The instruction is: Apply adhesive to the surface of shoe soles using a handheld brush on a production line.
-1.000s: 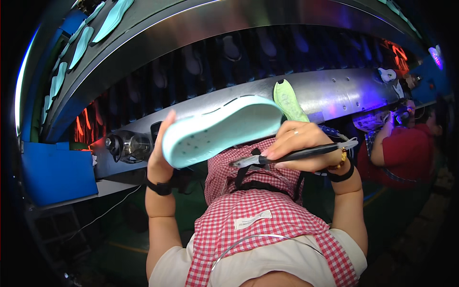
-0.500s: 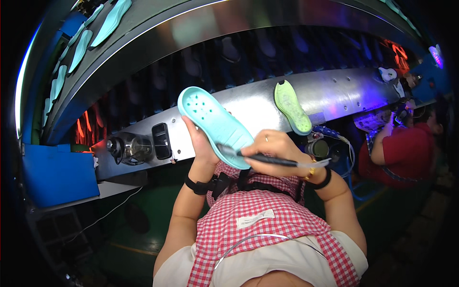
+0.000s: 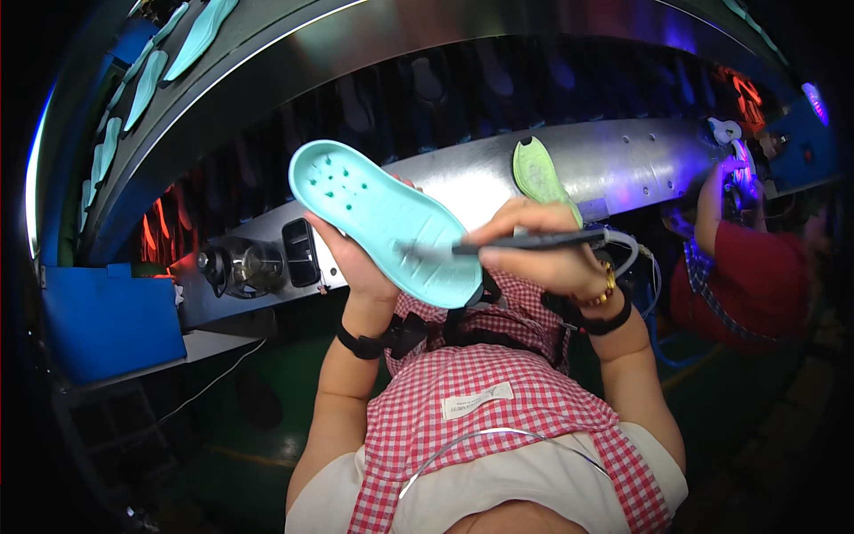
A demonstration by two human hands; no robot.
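My left hand [image 3: 354, 260] grips a light turquoise shoe sole [image 3: 374, 218] by its near left edge, fingers partly hidden beneath it. The sole is tilted, with a cluster of small holes at its far left end and ridges across the nearer part. In my right hand [image 3: 543, 245] is a brush [image 3: 525, 240] with a black handle and a pale tube at its rear. Its tip is blurred and lies over the ridged middle of the sole; whether it touches, I cannot tell. Behind my right hand, a yellow-green sole [image 3: 538, 169] lies on the metal bench, partly covered.
The metal bench [image 3: 623, 169] carries a black tray [image 3: 301, 252] and a clear jug with a dark lid [image 3: 240, 267]. A blue box [image 3: 111, 325] stands at left. More turquoise soles [image 3: 147, 89] rest on the conveyor. At right, a person in a red top [image 3: 743, 276] works.
The turquoise sole has shifted left and slightly away from me with my left hand. My right hand has risen slightly, and the brush lies nearer the sole's middle.
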